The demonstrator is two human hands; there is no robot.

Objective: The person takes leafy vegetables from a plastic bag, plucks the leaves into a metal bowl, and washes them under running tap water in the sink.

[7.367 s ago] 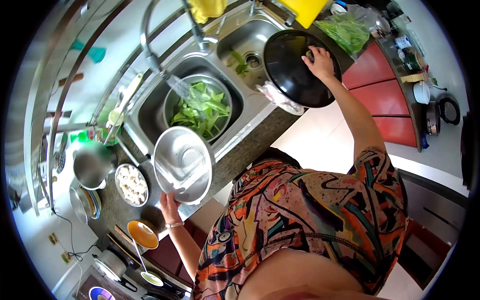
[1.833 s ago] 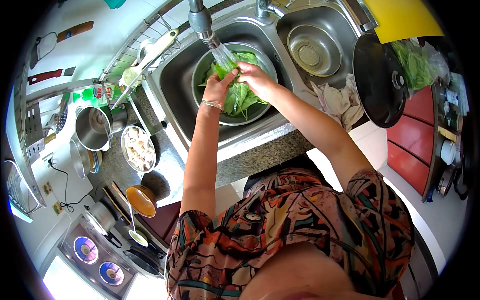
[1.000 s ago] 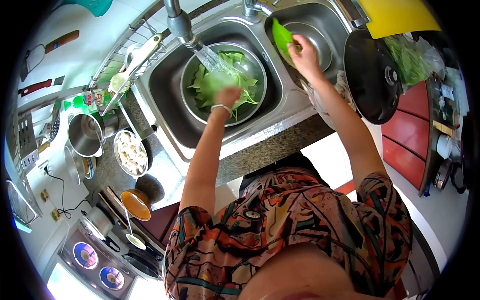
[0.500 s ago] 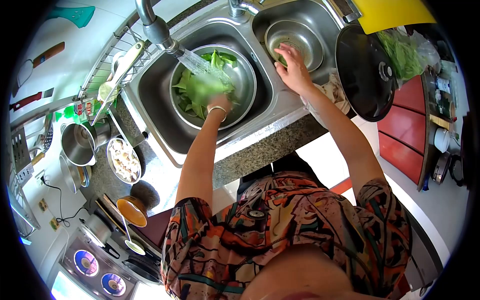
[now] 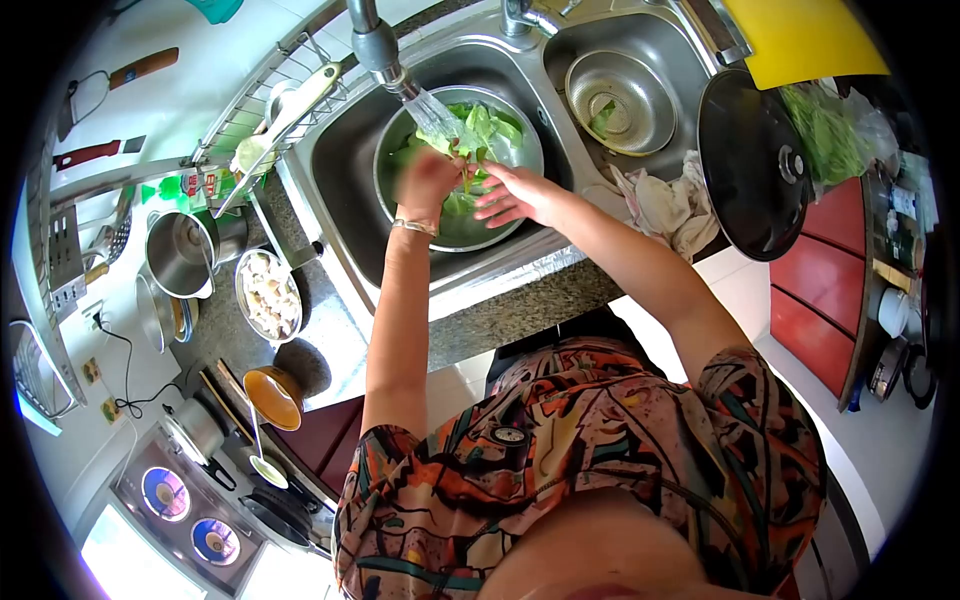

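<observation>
A steel bowl (image 5: pixel 488 238) of green leaves (image 5: pixel 487 128) stands in the left sink basin under the running faucet (image 5: pixel 376 46). My left hand (image 5: pixel 425 184) is over the bowl, closed on a green leaf in the water stream; it is blurred. My right hand (image 5: pixel 512 195) hovers just right of it above the bowl's near rim, fingers spread and empty. In the right basin sits a steel colander (image 5: pixel 652 100) with one green leaf (image 5: pixel 602 118) inside.
A black pan lid (image 5: pixel 755 165) and a crumpled cloth (image 5: pixel 662 205) lie right of the sinks, with a yellow board (image 5: pixel 800 35) and a bag of greens (image 5: pixel 832 130) beyond. Left counter holds a steel pot (image 5: pixel 185 252), a bowl of white pieces (image 5: pixel 268 295), an orange bowl (image 5: pixel 272 397) and a stove (image 5: pixel 185 500).
My right hand dropped a leaf into the colander and came back to the bowl. My left hand stayed in the bowl and lifted a leaf under the stream.
</observation>
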